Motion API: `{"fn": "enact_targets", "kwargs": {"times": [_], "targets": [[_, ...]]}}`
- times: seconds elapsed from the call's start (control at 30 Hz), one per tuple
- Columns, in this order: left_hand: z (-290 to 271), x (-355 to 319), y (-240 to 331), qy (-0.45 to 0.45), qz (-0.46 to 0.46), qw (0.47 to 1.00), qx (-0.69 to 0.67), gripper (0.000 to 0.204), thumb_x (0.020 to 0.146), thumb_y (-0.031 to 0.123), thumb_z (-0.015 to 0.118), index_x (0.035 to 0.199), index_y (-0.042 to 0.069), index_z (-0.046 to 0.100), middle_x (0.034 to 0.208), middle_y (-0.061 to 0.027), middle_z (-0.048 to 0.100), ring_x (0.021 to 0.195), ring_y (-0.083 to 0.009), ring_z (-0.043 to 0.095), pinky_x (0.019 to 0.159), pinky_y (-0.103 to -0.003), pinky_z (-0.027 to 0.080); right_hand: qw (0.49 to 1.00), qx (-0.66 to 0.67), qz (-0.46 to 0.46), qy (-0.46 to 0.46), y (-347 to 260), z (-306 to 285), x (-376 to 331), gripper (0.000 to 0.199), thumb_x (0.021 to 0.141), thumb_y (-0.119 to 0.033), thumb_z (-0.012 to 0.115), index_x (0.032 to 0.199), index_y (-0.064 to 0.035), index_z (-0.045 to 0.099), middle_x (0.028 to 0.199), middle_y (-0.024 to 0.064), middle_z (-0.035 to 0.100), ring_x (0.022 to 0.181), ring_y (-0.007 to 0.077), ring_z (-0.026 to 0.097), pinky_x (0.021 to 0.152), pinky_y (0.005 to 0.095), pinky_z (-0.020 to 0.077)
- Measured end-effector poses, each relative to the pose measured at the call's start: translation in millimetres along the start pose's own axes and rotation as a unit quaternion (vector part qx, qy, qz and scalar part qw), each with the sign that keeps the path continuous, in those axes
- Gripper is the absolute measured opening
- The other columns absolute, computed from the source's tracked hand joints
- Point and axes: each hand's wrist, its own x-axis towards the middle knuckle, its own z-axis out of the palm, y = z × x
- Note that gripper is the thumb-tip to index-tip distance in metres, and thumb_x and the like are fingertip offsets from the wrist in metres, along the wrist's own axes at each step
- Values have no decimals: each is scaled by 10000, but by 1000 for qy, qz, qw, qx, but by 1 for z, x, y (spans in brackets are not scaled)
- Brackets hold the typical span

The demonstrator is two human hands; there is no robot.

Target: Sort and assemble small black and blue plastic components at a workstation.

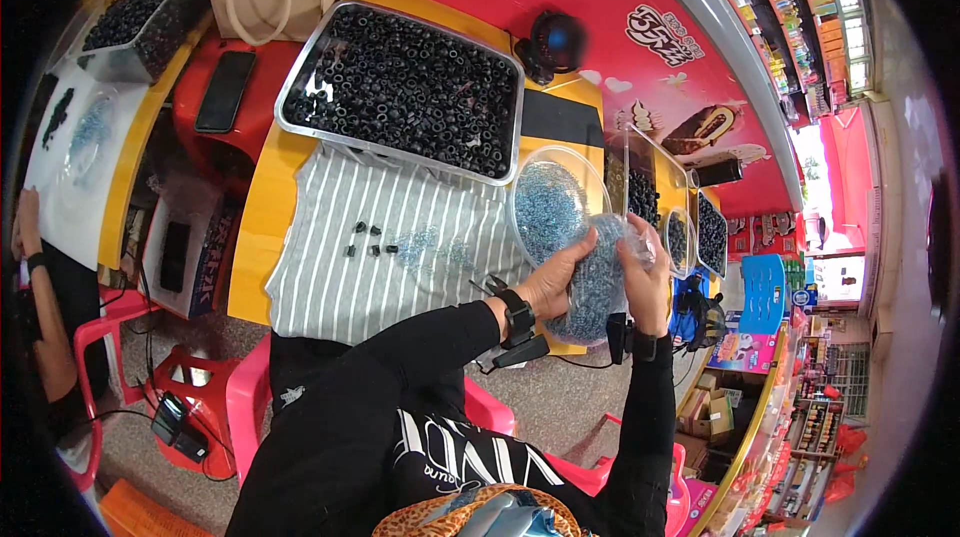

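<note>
My left hand (556,279) and my right hand (645,275) grip a see-through plastic bag (597,287) from either side. Many tiny blue-grey pieces, like small rings or beads, fill the bag. Both hands are closed on it, the right one near its upper edge. Just beyond the bag, a round clear tub (548,202) holds similar small bluish pieces. On the striped cloth (330,187) to the left lie several small black rings (372,239) beside a thin scatter of pale blue pieces (430,249). A large clear tray (400,87) of black rings stands behind the cloth.
A dark webcam-like device (552,45) stands at the table's back. Right of the tub are more clear containers (678,237) with dark pieces. At left, a phone (226,91) lies on a red stool, and another person's arm (40,287) reaches to a neighbouring table.
</note>
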Motion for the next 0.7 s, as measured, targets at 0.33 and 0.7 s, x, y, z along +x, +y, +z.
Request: {"fn": "enact_targets", "kwargs": {"times": [0.33,0.7], "targets": [[-9,4,-8,12,12,999,47,289,943,172,607,1199,41,579,1135,-95,658,991,-205,663,914,-371,540,991,-132,-9,-15,1,-5,7,125,883,-110,625,894,13,610,724,89,600,690,153,554,638,290,446],[-11,-3,2,-7,-37,996,79,348,902,120,660,1231,80,553,1140,-57,639,1019,-181,643,905,-343,537,993,-62,18,-97,-1,-6,1,155,941,-124,558,990,9,623,787,29,628,755,83,529,687,272,450]]}}
